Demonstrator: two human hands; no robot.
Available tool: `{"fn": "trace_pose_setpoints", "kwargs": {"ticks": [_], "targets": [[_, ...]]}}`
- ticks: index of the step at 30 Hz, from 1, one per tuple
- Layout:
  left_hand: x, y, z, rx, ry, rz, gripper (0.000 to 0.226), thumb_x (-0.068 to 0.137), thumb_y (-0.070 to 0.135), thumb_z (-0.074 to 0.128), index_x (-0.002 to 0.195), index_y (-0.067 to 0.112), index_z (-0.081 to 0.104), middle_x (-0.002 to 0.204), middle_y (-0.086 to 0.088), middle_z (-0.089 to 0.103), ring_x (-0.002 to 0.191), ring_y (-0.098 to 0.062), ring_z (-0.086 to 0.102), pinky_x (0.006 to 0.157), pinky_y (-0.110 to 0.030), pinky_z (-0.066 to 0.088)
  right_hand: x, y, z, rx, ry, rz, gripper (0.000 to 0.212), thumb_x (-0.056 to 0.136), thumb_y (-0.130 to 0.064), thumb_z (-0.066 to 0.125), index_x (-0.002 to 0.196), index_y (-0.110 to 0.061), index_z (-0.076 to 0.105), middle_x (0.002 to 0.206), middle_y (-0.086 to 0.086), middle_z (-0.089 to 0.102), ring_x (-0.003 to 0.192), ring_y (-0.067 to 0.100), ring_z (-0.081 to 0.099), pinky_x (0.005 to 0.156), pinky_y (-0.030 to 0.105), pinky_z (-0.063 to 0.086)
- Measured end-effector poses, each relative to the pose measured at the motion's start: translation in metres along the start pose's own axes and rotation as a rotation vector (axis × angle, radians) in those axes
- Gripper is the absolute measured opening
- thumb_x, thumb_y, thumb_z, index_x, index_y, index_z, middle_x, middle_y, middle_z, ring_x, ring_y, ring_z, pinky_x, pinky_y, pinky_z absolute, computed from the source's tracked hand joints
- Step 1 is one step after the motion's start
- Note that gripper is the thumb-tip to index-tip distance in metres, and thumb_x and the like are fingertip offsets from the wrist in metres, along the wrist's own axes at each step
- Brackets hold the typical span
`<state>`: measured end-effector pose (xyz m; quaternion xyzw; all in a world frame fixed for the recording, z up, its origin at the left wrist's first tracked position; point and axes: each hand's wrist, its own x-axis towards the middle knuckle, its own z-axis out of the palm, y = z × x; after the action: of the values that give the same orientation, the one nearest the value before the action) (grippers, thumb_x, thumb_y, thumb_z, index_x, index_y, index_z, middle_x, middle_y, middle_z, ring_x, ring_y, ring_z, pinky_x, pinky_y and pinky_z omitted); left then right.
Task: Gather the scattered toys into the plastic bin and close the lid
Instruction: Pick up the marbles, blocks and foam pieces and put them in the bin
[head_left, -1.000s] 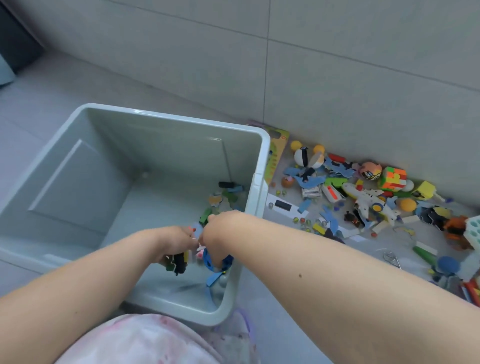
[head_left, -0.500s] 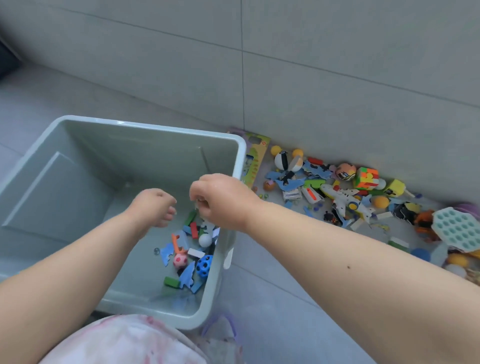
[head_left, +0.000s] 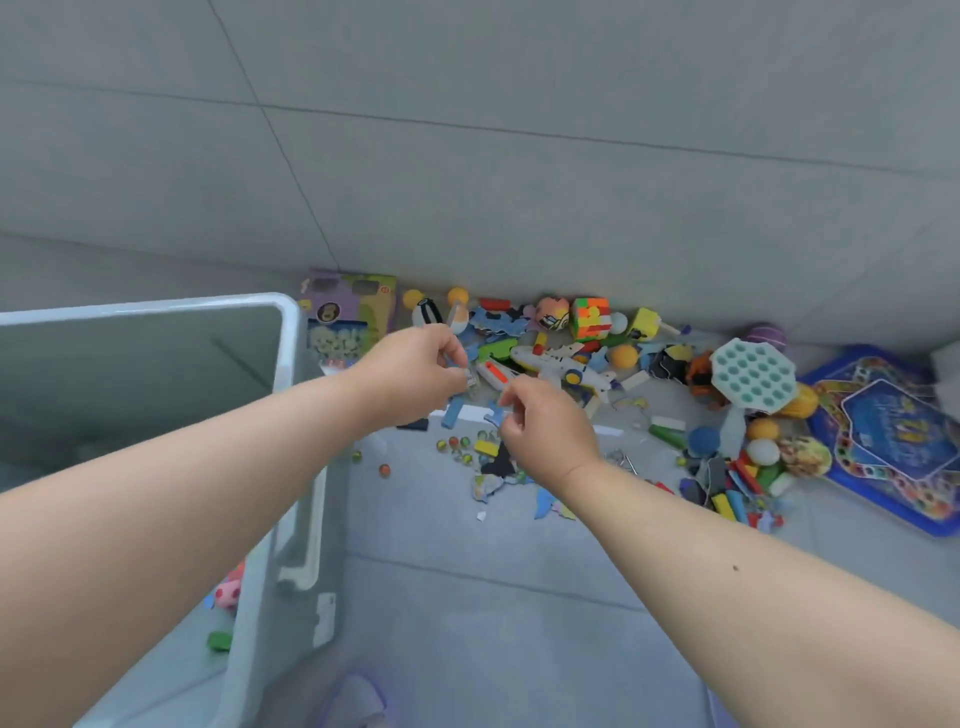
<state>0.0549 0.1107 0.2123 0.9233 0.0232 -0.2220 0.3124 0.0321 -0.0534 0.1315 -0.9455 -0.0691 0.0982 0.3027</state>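
Toys (head_left: 571, 364) lie heaped along the foot of the wall, just beyond and to the right of both hands, while the plastic bin (head_left: 288, 332) stands to the left of the left forearm with a few pieces already visible on its floor. No lid shows anywhere in view.

The left hand (head_left: 415, 376) hovers above the near edge of the pile with its fingers curled; something small and pale seems to sit at its fingertips, but whether it is actually pinched cannot be told. The right hand (head_left: 545, 431) is close beside it, fingers bent toward a blue puzzle piece (head_left: 493, 415), and whether it grips anything also cannot be told.

The step in hand looks like another pick-up from the pile, with most of the toys not yet gathered. The next move probably calls for closing on the small flat pieces and marbles (head_left: 457, 447) directly under the hands, then swinging left over the bin's rim to drop them in.

Room is fair. Bare floor (head_left: 493, 597) opens on the near side of the hands, between the bin and the pile, so the arms can sweep freely there. Beyond the hands the wall (head_left: 519, 182) hems the toys in. The bin's tall right side stands just beside the left forearm and must be cleared on each carry. Marbles may roll away if nudged.
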Motion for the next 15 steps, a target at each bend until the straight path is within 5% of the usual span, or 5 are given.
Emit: {"fn": "trace_pose_setpoints", "kwargs": {"ticks": [7, 12, 15], "targets": [[0.067, -0.003, 0.073, -0.203, -0.083, -0.162, 0.01, 0.092, 0.015, 0.046, 0.093, 0.012, 0.055, 0.088, -0.005, 0.063, 0.076, -0.016, 0.065, 0.068, -0.034, 0.057, 0.024, 0.099, -0.001, -0.036, -0.097, 0.266, 0.023, 0.086, -0.018, 0.051, 0.109, -0.015, 0.054, 0.097, 0.006, 0.057, 0.084, 0.024, 0.053, 0.061, 0.029, 0.037], [0.098, -0.02, 0.116, -0.37, -0.103, -0.294, 0.008, 0.093, 0.011, 0.045, 0.086, 0.013, 0.047, 0.084, -0.006, 0.054, 0.066, -0.011, 0.061, 0.052, -0.026, 0.048, 0.054, 0.134, 0.001, -0.071, -0.125, 0.31, 0.026, 0.083, -0.019, 0.057, 0.109, -0.013, 0.054, 0.094, 0.003, 0.051, 0.086, 0.025, 0.052, 0.064, 0.03, 0.037], [0.112, -0.029, 0.136, -0.457, -0.098, -0.379, 0.008, 0.094, 0.013, 0.046, 0.087, 0.012, 0.05, 0.084, -0.004, 0.057, 0.063, -0.013, 0.059, 0.058, -0.029, 0.051, 0.076, 0.146, 0.007, -0.069, -0.126, 0.314, 0.032, 0.082, -0.017, 0.059, 0.113, -0.012, 0.051, 0.107, 0.009, 0.054, 0.096, 0.029, 0.054, 0.067, 0.029, 0.038]]}}
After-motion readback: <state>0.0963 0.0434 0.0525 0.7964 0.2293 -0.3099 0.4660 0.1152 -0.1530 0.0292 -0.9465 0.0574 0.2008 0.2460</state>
